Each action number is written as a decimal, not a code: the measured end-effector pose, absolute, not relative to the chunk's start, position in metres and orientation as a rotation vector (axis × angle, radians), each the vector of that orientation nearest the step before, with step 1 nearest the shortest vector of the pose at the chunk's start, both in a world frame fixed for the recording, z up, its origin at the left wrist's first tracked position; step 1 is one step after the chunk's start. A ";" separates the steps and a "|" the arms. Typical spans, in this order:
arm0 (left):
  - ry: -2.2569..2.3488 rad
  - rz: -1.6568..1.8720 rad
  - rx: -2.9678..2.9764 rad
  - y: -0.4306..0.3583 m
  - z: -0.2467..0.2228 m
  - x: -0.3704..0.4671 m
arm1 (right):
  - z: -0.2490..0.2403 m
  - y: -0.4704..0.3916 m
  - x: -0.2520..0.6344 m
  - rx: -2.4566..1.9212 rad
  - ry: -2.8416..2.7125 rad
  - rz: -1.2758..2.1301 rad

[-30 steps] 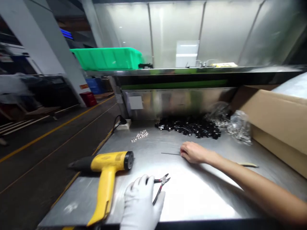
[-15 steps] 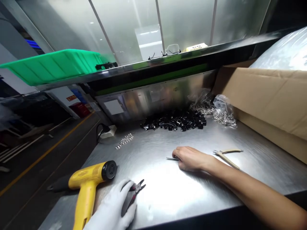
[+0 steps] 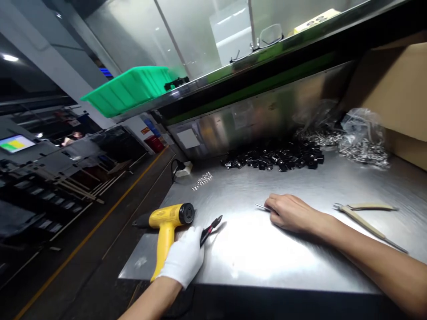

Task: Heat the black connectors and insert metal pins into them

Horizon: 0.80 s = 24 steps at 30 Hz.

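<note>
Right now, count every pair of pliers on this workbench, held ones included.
2. Black-and-red pliers are in the gloved left hand; beige-handled pliers lie open on the metal tabletop, right of the bare right hand. More could be hidden in the cardboard box.

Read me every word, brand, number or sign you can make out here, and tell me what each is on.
None reads clearly.
Yellow box: two rounded characters, too blurred to be sure of.
Orange sign in the background: too small.
Heat gun: faint marking, unreadable.
Lit screen at left: nothing legible.
</note>
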<state>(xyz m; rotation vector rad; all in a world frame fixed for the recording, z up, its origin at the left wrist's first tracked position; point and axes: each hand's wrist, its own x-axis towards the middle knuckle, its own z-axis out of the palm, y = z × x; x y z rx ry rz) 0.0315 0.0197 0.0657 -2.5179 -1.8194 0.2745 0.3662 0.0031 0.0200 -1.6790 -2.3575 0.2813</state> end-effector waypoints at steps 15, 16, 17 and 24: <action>-1.471 0.251 -2.674 0.171 0.096 0.209 | 0.029 0.001 0.365 -1.653 -2.332 0.277; -1.421 0.256 -2.608 0.175 0.100 0.217 | 0.030 0.001 0.366 -1.649 -2.324 0.283; -1.371 0.260 -2.549 0.177 0.103 0.223 | 0.032 0.000 0.366 -1.645 -2.317 0.291; -1.114 0.327 -2.343 0.191 0.117 0.249 | 0.034 0.000 0.365 -1.624 -2.303 0.322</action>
